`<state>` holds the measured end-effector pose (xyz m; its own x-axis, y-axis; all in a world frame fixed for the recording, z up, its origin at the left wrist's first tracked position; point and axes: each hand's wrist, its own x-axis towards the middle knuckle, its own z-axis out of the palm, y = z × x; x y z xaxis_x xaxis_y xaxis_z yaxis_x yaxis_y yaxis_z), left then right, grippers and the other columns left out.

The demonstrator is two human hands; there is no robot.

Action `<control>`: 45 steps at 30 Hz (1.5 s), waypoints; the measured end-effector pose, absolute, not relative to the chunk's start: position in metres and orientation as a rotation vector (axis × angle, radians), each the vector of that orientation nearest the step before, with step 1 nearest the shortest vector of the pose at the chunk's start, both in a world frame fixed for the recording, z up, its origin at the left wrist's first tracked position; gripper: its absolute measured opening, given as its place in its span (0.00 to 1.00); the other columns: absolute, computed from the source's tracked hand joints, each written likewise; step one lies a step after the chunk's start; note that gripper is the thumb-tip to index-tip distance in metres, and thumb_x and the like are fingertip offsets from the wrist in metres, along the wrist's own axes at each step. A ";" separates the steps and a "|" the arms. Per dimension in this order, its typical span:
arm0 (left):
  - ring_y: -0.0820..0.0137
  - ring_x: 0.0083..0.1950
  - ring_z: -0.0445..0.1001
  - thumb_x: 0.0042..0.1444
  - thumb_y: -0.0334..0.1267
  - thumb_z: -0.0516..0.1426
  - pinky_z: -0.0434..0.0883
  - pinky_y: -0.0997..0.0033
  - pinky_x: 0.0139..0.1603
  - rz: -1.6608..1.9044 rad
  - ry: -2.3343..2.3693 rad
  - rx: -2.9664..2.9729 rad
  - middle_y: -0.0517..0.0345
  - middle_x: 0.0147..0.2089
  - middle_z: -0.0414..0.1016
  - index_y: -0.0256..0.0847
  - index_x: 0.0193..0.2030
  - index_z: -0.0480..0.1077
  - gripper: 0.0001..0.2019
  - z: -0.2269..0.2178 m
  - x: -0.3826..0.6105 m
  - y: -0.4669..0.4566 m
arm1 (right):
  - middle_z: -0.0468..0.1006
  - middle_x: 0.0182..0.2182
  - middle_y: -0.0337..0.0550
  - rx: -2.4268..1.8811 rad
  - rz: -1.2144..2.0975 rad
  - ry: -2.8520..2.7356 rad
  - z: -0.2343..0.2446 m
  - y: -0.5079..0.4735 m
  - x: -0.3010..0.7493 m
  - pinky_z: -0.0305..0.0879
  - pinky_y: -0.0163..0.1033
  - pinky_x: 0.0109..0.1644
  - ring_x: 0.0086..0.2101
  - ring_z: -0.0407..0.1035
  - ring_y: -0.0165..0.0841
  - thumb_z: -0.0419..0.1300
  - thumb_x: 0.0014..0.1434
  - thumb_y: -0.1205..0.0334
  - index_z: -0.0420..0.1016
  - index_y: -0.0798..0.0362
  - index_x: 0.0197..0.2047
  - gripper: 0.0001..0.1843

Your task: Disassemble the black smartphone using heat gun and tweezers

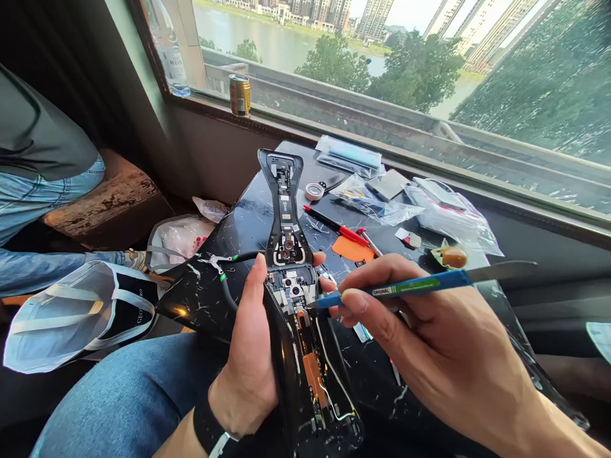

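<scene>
An opened smartphone (pixel 312 356) rests in my left hand (pixel 251 350), thumb along its left edge and fingertips showing at the right edge. Its battery area, copper-coloured strip, white cable and twin camera module (pixel 292 286) lie exposed. Beyond its top end, a black inner cover (pixel 286 210) with more parts on it stands up against the phone. My right hand (pixel 429 331) is closed around a blue pry tool (pixel 405 286) marked ORIGINAL. The tool's thin tip points at the board just below the cameras; whether it touches is unclear. A metal blade sticks out of its other end.
Pliers (pixel 222 262) lie left of the phone on the black marbled table (pixel 238 216). Behind are a tape roll (pixel 314 191), a red-and-black pen-like tool (pixel 337 224), an orange pad (pixel 353 248) and plastic bags (pixel 458 213). A gold can (pixel 240 95) stands on the sill. Another person (pixel 42 165) sits left.
</scene>
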<state>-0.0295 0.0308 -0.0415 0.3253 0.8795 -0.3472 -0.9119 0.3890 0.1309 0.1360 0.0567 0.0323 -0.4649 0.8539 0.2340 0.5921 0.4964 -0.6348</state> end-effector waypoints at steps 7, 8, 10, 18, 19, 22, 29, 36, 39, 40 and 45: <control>0.47 0.51 0.83 0.68 0.65 0.50 0.79 0.45 0.55 1.159 0.399 -0.087 0.43 0.47 0.83 0.37 0.64 0.74 0.35 -0.043 -0.028 0.031 | 0.83 0.26 0.33 -1.176 0.613 -2.238 0.031 0.057 0.136 0.68 0.42 0.31 0.23 0.76 0.33 0.58 0.74 0.52 0.76 0.39 0.43 0.07; 0.47 0.51 0.83 0.69 0.65 0.49 0.79 0.45 0.55 1.163 0.390 -0.089 0.42 0.49 0.83 0.37 0.64 0.74 0.35 -0.042 -0.028 0.031 | 0.82 0.26 0.32 -1.180 0.613 -2.241 0.031 0.057 0.136 0.67 0.42 0.30 0.22 0.75 0.32 0.58 0.74 0.52 0.76 0.39 0.43 0.07; 0.47 0.52 0.83 0.70 0.64 0.47 0.79 0.45 0.55 1.174 0.378 -0.092 0.42 0.51 0.83 0.37 0.66 0.72 0.35 -0.040 -0.027 0.032 | 0.82 0.25 0.31 -1.180 0.615 -2.246 0.031 0.057 0.135 0.66 0.41 0.28 0.21 0.74 0.32 0.58 0.74 0.52 0.76 0.39 0.43 0.07; 0.50 0.52 0.83 0.72 0.61 0.47 0.80 0.47 0.55 1.220 0.363 -0.073 0.43 0.53 0.83 0.40 0.69 0.70 0.32 -0.039 -0.027 0.033 | 0.84 0.26 0.33 -1.156 0.560 -2.267 0.031 0.057 0.134 0.73 0.43 0.34 0.23 0.78 0.36 0.59 0.74 0.54 0.76 0.40 0.43 0.06; 0.50 0.52 0.83 0.72 0.61 0.47 0.80 0.47 0.56 1.223 0.361 -0.072 0.44 0.53 0.83 0.40 0.69 0.70 0.32 -0.039 -0.027 0.033 | 0.84 0.27 0.34 -1.156 0.535 -2.283 0.032 0.056 0.134 0.75 0.43 0.37 0.25 0.79 0.36 0.59 0.74 0.54 0.77 0.40 0.44 0.06; 0.50 0.52 0.83 0.72 0.60 0.47 0.79 0.48 0.56 1.221 0.379 -0.098 0.44 0.52 0.83 0.39 0.69 0.70 0.32 -0.036 -0.026 0.033 | 0.86 0.32 0.36 -1.169 0.467 -2.331 0.033 0.054 0.133 0.77 0.43 0.44 0.35 0.84 0.39 0.60 0.73 0.59 0.78 0.43 0.43 0.06; 0.50 0.50 0.84 0.71 0.61 0.49 0.79 0.48 0.55 1.211 0.421 -0.149 0.45 0.50 0.83 0.39 0.67 0.72 0.32 -0.033 -0.025 0.032 | 0.80 0.23 0.32 -1.225 0.920 -2.096 0.038 0.059 0.126 0.74 0.30 0.29 0.24 0.79 0.28 0.61 0.71 0.59 0.80 0.49 0.38 0.09; 0.50 0.51 0.83 0.72 0.61 0.47 0.78 0.47 0.56 1.205 0.378 -0.130 0.44 0.50 0.83 0.38 0.67 0.72 0.32 -0.035 -0.025 0.032 | 0.85 0.30 0.36 -1.260 1.059 -2.044 0.048 0.056 0.125 0.74 0.31 0.28 0.26 0.79 0.30 0.63 0.69 0.56 0.84 0.48 0.36 0.11; 0.49 0.52 0.83 0.72 0.61 0.47 0.78 0.47 0.57 1.219 0.381 -0.127 0.44 0.50 0.83 0.38 0.67 0.72 0.32 -0.033 -0.024 0.033 | 0.84 0.30 0.37 -1.234 0.936 -2.134 0.052 0.053 0.125 0.72 0.32 0.27 0.26 0.78 0.30 0.59 0.72 0.55 0.82 0.47 0.35 0.14; 0.49 0.52 0.83 0.72 0.61 0.48 0.78 0.47 0.57 1.222 0.385 -0.128 0.44 0.50 0.83 0.38 0.67 0.72 0.32 -0.033 -0.024 0.033 | 0.84 0.29 0.36 -1.223 0.893 -2.178 0.052 0.053 0.125 0.71 0.33 0.27 0.26 0.77 0.30 0.58 0.73 0.55 0.82 0.47 0.36 0.15; 0.49 0.52 0.83 0.72 0.60 0.48 0.78 0.48 0.56 1.219 0.395 -0.146 0.44 0.51 0.83 0.39 0.67 0.72 0.31 -0.035 -0.025 0.033 | 0.82 0.28 0.33 -1.227 0.790 -2.288 0.050 0.060 0.129 0.69 0.32 0.28 0.25 0.76 0.27 0.55 0.74 0.58 0.78 0.47 0.43 0.11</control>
